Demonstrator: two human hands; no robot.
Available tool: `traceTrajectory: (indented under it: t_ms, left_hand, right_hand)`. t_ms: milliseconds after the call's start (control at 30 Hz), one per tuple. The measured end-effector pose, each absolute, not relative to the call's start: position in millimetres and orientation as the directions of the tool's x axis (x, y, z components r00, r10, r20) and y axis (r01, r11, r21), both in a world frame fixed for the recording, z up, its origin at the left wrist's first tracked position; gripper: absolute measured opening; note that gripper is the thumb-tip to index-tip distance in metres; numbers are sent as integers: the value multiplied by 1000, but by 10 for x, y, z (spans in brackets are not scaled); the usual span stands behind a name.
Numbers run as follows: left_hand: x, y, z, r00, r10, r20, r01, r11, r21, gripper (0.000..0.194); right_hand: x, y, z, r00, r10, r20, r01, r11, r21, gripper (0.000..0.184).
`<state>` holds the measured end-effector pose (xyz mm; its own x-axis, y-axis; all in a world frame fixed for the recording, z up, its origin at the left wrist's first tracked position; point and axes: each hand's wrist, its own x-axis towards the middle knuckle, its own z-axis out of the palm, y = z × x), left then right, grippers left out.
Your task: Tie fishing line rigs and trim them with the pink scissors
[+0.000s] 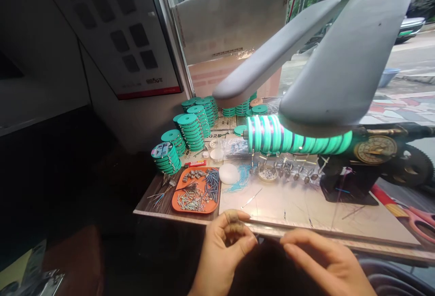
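My left hand (222, 253) is at the near edge of the work table (306, 205), its thumb and fingers pinched together on something too small to name. My right hand (331, 264) is just to its right, fingers curled inward with fingertips pressed close; whatever it holds is too fine to see. Both hands hover in front of the table edge, below a row of green line spools (295, 139) mounted on the shaft of a winding machine (377, 155). Small weights (292, 172) hang from those spools.
Stacks of green spools (190, 130) stand at the back left. An orange tray (197, 191) holds several small metal parts. A white round lid (229, 173) and a small dish (268, 174) lie mid-table. Pink scissors (419, 221) are at the right. Grey lamp arms (322, 55) overhang.
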<state>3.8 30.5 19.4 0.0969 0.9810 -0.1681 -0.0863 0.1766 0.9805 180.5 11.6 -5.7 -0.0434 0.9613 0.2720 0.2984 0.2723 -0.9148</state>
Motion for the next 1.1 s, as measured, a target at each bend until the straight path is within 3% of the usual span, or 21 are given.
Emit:
traceTrajectory:
  t_ms: [200, 367, 533, 667, 933, 1100]
  left_hand:
    - [156, 62, -66, 133, 951, -279, -319, 308, 896, 42]
    - [147, 54, -96, 201, 933, -300, -316, 351, 881, 41]
    - [141, 15, -147, 168, 938, -303, -302, 342, 890, 41]
    - [83, -9, -177, 140, 948, -287, -222, 313, 923, 37]
    - [64, 32, -44, 136, 982, -132, 155, 110, 982, 41]
    - [151, 17, -55, 91, 984, -155, 140, 141, 980, 32]
  right_hand:
    - [1725, 112, -13, -192, 965, 178, 229, 220, -948, 20]
    - [1709, 39, -74, -264, 947, 183, 265, 254, -930, 20]
    - [1693, -16, -114, -224, 953, 205, 337, 273, -901, 24]
    - [1696, -46, -137, -144, 972, 188, 358, 228, -906, 25]
    - [1664, -39, -159, -167, 968, 185, 354, 235, -905, 23]
    - [1646, -48, -161, -179, 965, 191, 361, 245, -900, 24]
